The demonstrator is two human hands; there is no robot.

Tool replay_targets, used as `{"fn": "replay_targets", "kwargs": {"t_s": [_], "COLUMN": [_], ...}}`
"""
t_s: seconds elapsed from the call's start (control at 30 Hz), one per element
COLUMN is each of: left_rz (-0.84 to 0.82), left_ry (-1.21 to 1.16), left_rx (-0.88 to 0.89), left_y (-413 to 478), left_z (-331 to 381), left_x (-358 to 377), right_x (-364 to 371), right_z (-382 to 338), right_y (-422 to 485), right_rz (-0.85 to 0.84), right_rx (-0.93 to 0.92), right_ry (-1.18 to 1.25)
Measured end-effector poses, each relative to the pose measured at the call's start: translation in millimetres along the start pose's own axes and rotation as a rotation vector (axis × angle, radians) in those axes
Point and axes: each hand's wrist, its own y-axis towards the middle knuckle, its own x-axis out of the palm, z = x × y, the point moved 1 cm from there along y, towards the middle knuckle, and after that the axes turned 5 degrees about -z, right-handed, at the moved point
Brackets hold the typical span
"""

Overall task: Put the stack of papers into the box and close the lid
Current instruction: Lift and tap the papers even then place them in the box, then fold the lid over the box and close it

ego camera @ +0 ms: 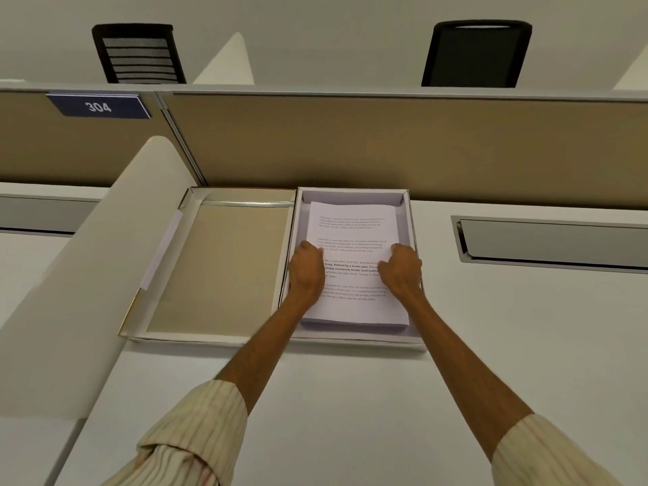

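A white stack of papers (354,240) with printed text lies inside the shallow white box (350,195) on the desk, against the partition. My left hand (305,271) grips the stack's left edge and my right hand (401,271) grips its right edge, fingers curled down over the sides. The near end of the stack sits a little above the box floor. The box lid (228,268) lies open flat to the left, joined to the box, its tan inside facing up.
A tan cubicle partition (385,142) stands right behind the box. A slanted white side panel (80,275) borders the lid on the left. A recessed cable slot (554,240) sits in the desk at right. Two black chairs show beyond the partition.
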Motion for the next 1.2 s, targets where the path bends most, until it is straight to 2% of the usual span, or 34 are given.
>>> {"fn": "replay_targets", "kwargs": {"t_s": [0.1, 0.23, 0.43, 0.53, 0.63, 0.77, 0.9, 1.07, 1.2], "left_rz": [0.045, -0.001, 0.058, 0.071, 0.062, 0.154, 0.169, 0.087, -0.023], "left_ry": [-0.047, -0.079, -0.411, -0.416, -0.412, -0.246, -0.170, -0.148, -0.101], "left_rx": [0.044, 0.058, 0.105, 0.236, 0.283, 0.235, 0.193, 0.175, 0.177], "left_y": [-8.2, -18.5, -29.9, -35.4, -44.8, -58.6, -79.4, -113.4, -134.6], "left_z": [-3.4, -3.5, -7.6, -17.3, -34.1, -73.4, -113.0, -158.8, -192.3], "left_x": [3.8, 6.8, -2.1, -15.8, -34.4, -52.1, -66.0, -87.0, -97.8], "right_x": [0.6, 0.8, -1.8, 3.4, 11.9, 26.5, 47.9, 80.3, 104.9], "right_z": [-3.9, -1.8, -11.1, -29.1, -51.3, -72.0, -88.2, -104.7, -114.2], "right_y": [-2.0, -3.5, -20.6, -34.0, -51.7, -75.1, -99.0, -128.1, -145.5], "right_rz": [0.003, -0.011, 0.049, 0.040, 0.018, -0.078, -0.244, -0.417, -0.514], "right_rx": [-0.009, -0.015, -0.098, -0.176, -0.245, -0.372, -0.543, -0.686, -0.773], "right_ry": [0.004, -0.007, -0.019, 0.011, 0.074, 0.125, 0.069, -0.079, -0.320]}}
